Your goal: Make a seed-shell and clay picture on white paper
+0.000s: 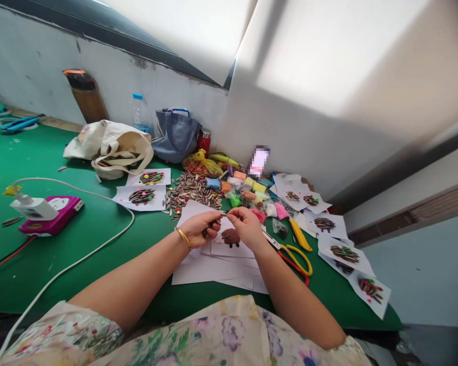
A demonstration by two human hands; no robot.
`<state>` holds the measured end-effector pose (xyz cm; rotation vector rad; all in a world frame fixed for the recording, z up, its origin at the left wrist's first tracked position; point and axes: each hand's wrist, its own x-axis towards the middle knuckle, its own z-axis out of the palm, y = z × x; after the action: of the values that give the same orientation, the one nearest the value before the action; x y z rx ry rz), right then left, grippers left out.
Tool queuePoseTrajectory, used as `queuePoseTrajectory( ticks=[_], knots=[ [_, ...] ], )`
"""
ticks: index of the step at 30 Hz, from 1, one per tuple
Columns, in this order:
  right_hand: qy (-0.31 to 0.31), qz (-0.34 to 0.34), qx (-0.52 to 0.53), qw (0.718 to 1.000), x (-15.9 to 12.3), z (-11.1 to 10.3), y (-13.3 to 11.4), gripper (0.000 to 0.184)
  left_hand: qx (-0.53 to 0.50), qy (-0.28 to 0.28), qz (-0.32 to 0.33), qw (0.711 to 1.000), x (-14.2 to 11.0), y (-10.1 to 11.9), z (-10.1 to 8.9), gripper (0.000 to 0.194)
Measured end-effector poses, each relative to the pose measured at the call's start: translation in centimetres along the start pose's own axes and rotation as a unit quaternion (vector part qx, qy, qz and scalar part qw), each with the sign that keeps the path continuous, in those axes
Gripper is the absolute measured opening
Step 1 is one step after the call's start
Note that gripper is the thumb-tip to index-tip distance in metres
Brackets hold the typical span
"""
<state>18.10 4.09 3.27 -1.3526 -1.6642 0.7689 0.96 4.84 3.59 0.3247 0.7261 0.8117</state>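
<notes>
My left hand (202,230) is closed around a few dark striped sunflower seeds (205,233), partly hidden by the fingers. Thumb to forefinger, my right hand (248,229) pinches beside it, and a small sunflower seed (224,214) shows between the two hands' fingertips. Just below them lies a white paper sheet (221,249) bearing a brown clay shape (231,236) with short dark legs, one light seed on it. More white sheets (198,269) are stacked underneath. Beyond my left hand spreads a heap of sunflower seeds (194,190).
Yellow-and-red scissors (290,256) and a yellow utility knife (300,235) lie right of my right hand. Packs of coloured clay (248,185) sit behind. Finished-looking seed pictures (344,254) line the right edge. A white cable (110,239) crosses the left, near a purple power strip (63,211).
</notes>
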Motion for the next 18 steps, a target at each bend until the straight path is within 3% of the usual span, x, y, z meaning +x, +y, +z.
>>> queuePoseTrajectory(
  ticks=[3, 6, 11, 18],
  knots=[
    [-0.009, 0.001, -0.029, 1.000, -0.3, -0.6, 0.7, 0.017, -0.011, 0.019, 0.009, 1.000, 0.3, 0.1, -0.1, 0.011],
    [-0.073, -0.008, -0.114, 0.991, -0.5, -1.4, 1.2, 0.013, -0.032, 0.039, 0.026, 0.998, 0.8, 0.4, -0.4, 0.014],
    [-0.159, -0.069, -0.297, 0.939, -0.5, -2.2, 1.1, 0.013, -0.053, 0.057, 0.032, 0.996, 1.4, 0.6, -0.8, 0.015],
    [-0.194, -0.107, -0.386, 0.895, 0.0, -2.0, 0.6, 0.013, -0.063, 0.071, 0.026, 0.995, 1.7, 0.6, -1.0, 0.015]
  ],
)
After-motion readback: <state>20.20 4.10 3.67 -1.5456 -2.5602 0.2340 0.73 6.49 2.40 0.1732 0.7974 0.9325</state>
